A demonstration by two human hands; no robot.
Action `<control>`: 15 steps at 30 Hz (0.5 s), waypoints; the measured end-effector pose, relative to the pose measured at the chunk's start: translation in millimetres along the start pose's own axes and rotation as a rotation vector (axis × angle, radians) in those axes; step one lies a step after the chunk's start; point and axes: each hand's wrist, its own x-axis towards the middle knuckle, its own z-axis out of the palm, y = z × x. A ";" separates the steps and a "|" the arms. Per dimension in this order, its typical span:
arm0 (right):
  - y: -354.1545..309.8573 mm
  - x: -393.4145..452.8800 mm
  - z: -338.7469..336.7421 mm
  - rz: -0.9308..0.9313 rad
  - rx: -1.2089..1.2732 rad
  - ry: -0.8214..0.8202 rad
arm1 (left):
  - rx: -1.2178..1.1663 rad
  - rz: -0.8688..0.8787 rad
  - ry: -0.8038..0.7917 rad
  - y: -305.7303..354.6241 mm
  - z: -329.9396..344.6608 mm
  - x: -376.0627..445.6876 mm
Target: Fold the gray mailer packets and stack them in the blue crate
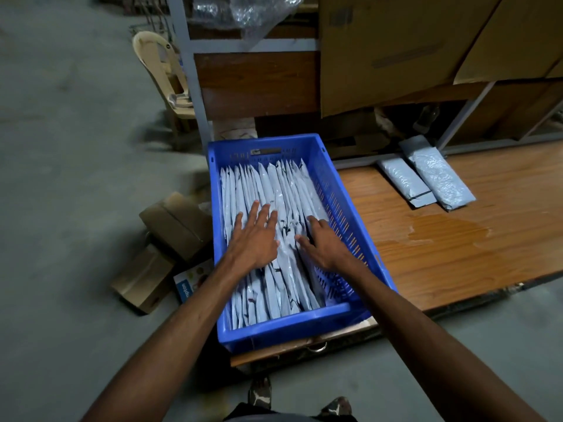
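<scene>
- Nearest, at the bottom edge: the person's feet in patterned shoes [259, 389] on gray concrete floor [61, 147].
- Both bare forearms reach forward into the blue crate [292, 328], which sits on the left end of a low wooden table [457, 239].
- Left hand [254, 239]: fingers spread and straight, palm down, pressing flat on the upright packets; it grasps nothing.
- Right hand [324, 243]: palm down at the right side of the row, fingers extended between packets and partly hidden; no clear grasp visible.
- Gray mailer packets [274, 184] stand on edge in a tight row along the crate's length, filling most of it.
- Left of the crate, on the floor: flattened cardboard boxes [170, 226] and a small printed carton [192, 283].
- Right, further back on the table: two more gray packets [426, 178] lying flat, side by side, well apart from the crate; a wet patch [441, 233] shines on the wood just in front of them.
- Beyond: a cream plastic chair [161, 65], a metal shelf frame [189, 71], large cardboard cartons [396, 50], and bubble wrap [253, 10] at top.
</scene>
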 end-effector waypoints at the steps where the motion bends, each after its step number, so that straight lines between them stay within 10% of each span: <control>1: -2.5 -1.1 -7.4 -0.048 -0.029 0.064 | -0.021 0.007 0.075 1.3 -4.6 2.1; 7: -8.0 -0.5 -70.7 -0.252 -0.149 0.382 | -0.187 0.019 0.515 27.4 -50.9 26.8; 15: 55.1 -4.0 -175.5 -0.279 -0.267 0.615 | -0.270 0.144 0.616 136.9 -96.7 69.5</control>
